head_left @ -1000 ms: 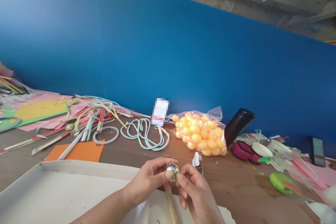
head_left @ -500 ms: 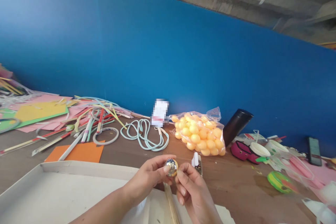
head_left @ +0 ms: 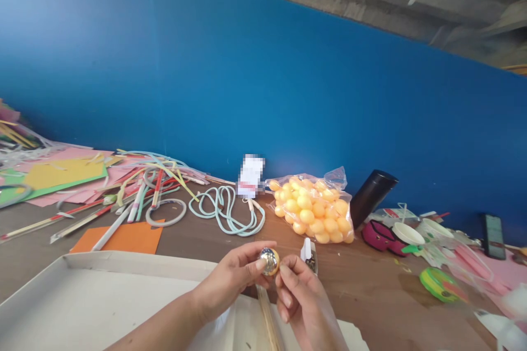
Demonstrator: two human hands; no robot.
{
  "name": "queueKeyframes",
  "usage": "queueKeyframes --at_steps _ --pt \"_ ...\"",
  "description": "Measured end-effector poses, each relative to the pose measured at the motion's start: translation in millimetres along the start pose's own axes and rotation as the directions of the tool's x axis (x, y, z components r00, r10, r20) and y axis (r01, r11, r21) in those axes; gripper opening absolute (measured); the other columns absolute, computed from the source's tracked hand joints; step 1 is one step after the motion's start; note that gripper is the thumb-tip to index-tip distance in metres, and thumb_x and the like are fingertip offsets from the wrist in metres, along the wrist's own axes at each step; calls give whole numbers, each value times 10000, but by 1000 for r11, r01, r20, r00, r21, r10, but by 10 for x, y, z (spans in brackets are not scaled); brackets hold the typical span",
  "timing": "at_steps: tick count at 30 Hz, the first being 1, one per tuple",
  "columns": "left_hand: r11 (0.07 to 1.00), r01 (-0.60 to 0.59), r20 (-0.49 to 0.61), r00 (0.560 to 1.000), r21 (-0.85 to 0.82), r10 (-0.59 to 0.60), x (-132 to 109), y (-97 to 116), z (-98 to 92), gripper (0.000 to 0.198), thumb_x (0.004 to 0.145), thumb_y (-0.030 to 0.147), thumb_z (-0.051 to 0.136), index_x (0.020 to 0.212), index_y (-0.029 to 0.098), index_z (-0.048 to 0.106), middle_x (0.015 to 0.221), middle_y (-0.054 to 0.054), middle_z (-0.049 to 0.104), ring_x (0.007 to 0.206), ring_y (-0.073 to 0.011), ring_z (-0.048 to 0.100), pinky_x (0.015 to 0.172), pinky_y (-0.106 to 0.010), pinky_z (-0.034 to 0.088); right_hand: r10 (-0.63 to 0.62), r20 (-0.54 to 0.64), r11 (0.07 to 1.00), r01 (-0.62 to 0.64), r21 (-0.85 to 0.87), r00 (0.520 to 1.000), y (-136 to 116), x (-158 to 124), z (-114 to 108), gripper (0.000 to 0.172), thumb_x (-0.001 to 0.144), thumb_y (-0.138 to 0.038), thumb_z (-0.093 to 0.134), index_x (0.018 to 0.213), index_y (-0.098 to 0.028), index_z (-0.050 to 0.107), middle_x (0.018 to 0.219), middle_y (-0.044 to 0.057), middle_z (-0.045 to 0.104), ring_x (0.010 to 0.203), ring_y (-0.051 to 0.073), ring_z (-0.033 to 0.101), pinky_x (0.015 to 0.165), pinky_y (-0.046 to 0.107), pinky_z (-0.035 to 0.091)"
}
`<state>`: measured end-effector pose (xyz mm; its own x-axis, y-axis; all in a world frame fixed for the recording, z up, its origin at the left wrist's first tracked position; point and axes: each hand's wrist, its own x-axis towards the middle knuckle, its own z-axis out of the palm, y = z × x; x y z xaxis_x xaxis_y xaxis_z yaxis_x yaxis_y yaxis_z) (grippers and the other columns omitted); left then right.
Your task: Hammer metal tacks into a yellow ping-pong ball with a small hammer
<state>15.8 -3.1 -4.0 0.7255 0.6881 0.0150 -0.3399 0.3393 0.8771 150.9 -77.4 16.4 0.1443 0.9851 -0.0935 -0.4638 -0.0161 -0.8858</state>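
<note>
Between the thumb and fingers of my left hand [head_left: 236, 274] is a shiny silver ball [head_left: 268, 261] with a yellowish tint on its right side. My right hand [head_left: 302, 290] is pinched closed just at the ball's right edge; whatever its fingertips may hold is too small to make out. Below the hands, light wooden sticks [head_left: 269, 326] lie across the white cardboard tray [head_left: 135, 296]. Just behind my right hand stands a small open box [head_left: 309, 256] with dark little pieces in it.
Behind lie a clear bag of orange balls [head_left: 315, 211], a coiled light-blue cord [head_left: 226, 214] and a black cylinder [head_left: 373, 197] leaning on the blue partition [head_left: 263, 77]. Straws and coloured paper [head_left: 66, 173] clutter the left. Tape [head_left: 440, 285], cups and a phone [head_left: 493, 236] lie right.
My right fingertips have shifted very slightly right, away from the ball. My left hand keeps the ball in the same place.
</note>
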Motion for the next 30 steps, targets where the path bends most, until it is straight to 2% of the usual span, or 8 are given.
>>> queueKeyframes --at_steps 10,17,24,30 --pt "999 -14 -12 1000 40 15 5 0 -7 451 754 347 623 1177 204 561 1036 -95 611 759 -162 584 757 -333 432 -52 -123 986 32 -165 991 67 40 -35 241 742 -374 672 756 -182 526 466 -85 428 395 38 309 362 146 293" --pt "998 20 -12 1000 64 -19 -12 21 1 439 765 349 611 1180 216 556 990 -77 623 728 -142 574 711 -298 434 -30 -102 989 15 -144 994 44 59 -22 255 727 -361 688 791 -184 516 513 -73 481 399 36 312 351 138 274" --pt "992 49 -28 999 114 -46 -22 18 6 446 770 358 603 1190 221 543 972 -75 631 741 -150 575 697 -305 435 -60 -71 978 44 -204 996 49 72 -24 265 742 -371 667 849 -171 530 587 -40 561 370 20 317 331 136 265" --pt "994 56 -48 998 97 -51 -24 12 22 457 768 370 600 1193 214 540 963 -82 633 726 -157 578 691 -314 428 -70 -62 980 57 -191 996 44 42 -14 273 743 -379 662 870 -174 533 571 -45 544 377 24 317 338 138 275"
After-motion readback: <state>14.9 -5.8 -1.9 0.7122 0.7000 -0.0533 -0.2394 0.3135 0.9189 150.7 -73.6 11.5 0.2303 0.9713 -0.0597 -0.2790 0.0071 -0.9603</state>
